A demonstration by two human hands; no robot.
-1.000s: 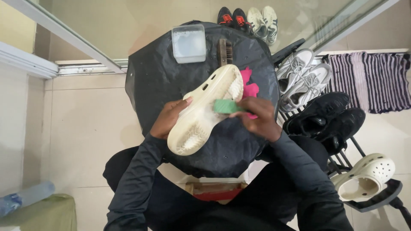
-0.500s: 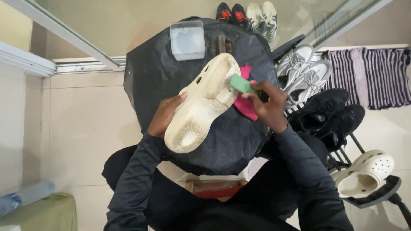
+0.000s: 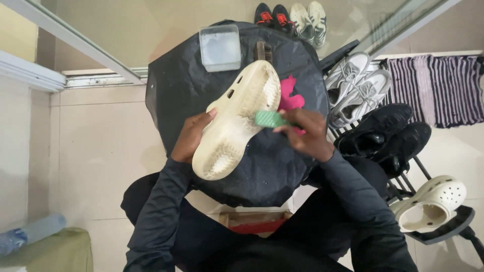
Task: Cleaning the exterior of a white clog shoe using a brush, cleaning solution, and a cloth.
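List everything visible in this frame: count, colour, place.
Clog: 1, cream, sole up, in left hand.
Brush: 1, green, against clog sole.
Cloth: 1, pink, under clog.
Table cover: 1, black, centre.
Tub: 1, clear, table's far edge.
Second clog: 1, cream, rack at right.
Sneakers: 2, grey, rack.
Black shoes: 2, rack.
Striped mat: 1, right.
Left hand: grip on clog.
Right hand: grip on brush.

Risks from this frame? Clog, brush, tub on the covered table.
1. The left hand holds the clog only by one edge, sole up; pressure from the green brush in the right hand may twist it loose.
2. The tub sits near the table's far edge, close to the clog's toe; a wide stroke might knock it.
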